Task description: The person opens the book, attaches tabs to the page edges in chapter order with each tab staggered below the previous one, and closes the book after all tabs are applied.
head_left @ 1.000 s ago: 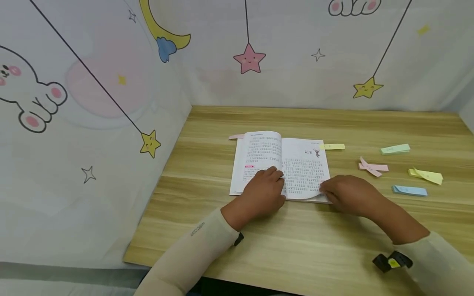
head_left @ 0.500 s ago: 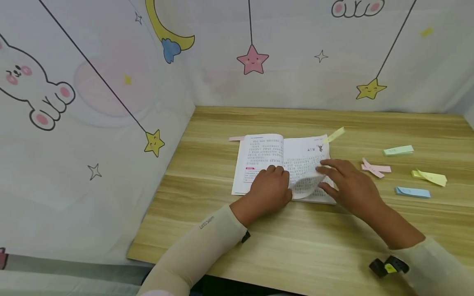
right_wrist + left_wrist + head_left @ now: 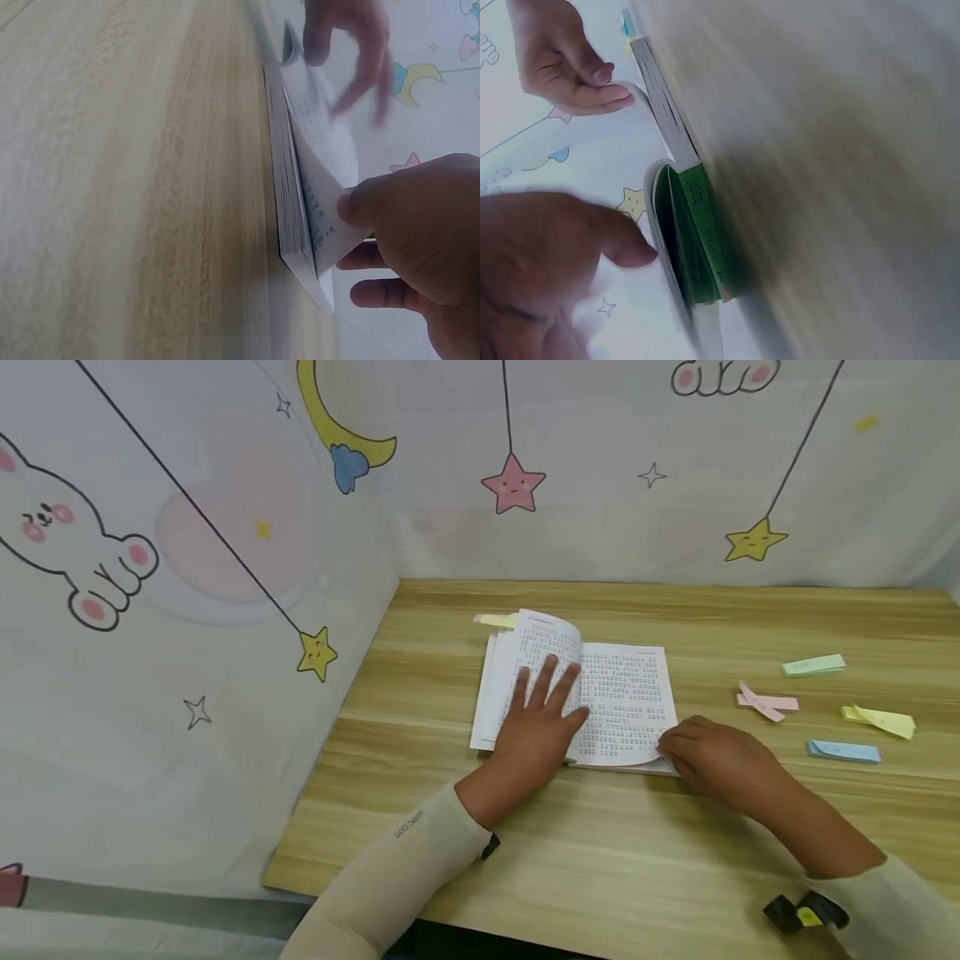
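Observation:
An open book (image 3: pixel 626 689) with printed pages lies on the wooden table, its green spine (image 3: pixel 705 225) showing in the left wrist view. My left hand (image 3: pixel 536 727) is spread over the raised left page, fingers straight. My right hand (image 3: pixel 723 764) pinches the lower right corner of the right-hand page (image 3: pixel 330 217), which lifts away from the pages under it in the right wrist view. A pale yellow strip (image 3: pixel 497 621) sticks out past the top left of the book.
Right of the book lie folded paper strips: green (image 3: pixel 813 666), pink (image 3: pixel 768 702), yellow (image 3: pixel 879 721) and blue (image 3: pixel 844 752). A white cloth backdrop (image 3: pixel 585 543) with cartoon prints stands along the table's back and left edges.
The right-hand page with the yellow strip has turned over to the left, showing a new page. My left hand has spread its fingers on the left page; my right hand pinches the new page's corner.

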Action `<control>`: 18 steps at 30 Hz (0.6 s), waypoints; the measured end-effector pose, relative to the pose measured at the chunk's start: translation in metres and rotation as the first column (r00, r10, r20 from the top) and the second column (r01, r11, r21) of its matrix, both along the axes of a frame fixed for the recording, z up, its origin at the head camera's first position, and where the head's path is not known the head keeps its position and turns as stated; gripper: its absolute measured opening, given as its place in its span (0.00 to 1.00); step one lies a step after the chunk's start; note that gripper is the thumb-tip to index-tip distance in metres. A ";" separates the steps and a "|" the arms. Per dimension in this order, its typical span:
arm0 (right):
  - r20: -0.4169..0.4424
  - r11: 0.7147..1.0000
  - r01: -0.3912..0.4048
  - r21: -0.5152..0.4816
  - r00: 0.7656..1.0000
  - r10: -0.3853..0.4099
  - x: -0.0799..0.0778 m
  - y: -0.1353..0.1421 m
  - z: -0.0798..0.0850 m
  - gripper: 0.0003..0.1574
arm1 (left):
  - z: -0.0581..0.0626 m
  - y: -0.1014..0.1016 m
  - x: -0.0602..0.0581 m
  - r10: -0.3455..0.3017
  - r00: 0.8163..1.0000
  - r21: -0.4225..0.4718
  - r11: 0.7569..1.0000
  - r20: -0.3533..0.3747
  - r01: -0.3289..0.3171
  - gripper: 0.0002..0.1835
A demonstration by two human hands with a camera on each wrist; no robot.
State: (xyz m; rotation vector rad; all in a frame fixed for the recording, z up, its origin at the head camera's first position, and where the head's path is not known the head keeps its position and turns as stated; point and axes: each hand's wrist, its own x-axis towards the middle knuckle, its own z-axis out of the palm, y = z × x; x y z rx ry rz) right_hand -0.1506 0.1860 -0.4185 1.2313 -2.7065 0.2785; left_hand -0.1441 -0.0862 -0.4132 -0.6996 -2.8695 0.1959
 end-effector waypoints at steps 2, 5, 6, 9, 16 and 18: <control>0.007 1.000 0.013 0.004 1.000 -0.013 0.001 -0.001 -0.001 0.12 | -0.001 0.000 0.003 -0.087 0.994 -0.004 0.996 0.071 0.088 0.19; -0.042 0.999 0.014 -0.031 0.999 -0.015 0.001 -0.002 0.000 0.13 | -0.003 0.003 0.006 -0.105 0.985 0.040 0.994 0.136 0.100 0.14; -0.074 0.999 0.008 -0.050 0.997 -0.012 0.000 -0.003 0.000 0.12 | -0.004 0.004 0.006 -0.088 0.984 0.053 0.995 0.153 0.080 0.16; -0.182 0.992 -0.028 -0.122 0.983 0.005 -0.002 -0.005 0.003 0.07 | -0.005 0.010 0.005 -0.029 0.981 0.082 0.997 0.193 0.013 0.29; -0.302 0.961 -0.079 -0.266 0.953 -0.005 -0.002 -0.011 0.005 0.31 | -0.005 0.018 0.003 0.037 0.991 0.077 0.996 0.129 -0.047 0.21; -0.308 0.951 -0.069 -0.302 0.951 -0.029 -0.001 -0.011 0.005 0.34 | -0.005 0.018 0.003 0.056 0.996 0.095 0.994 0.068 -0.063 0.23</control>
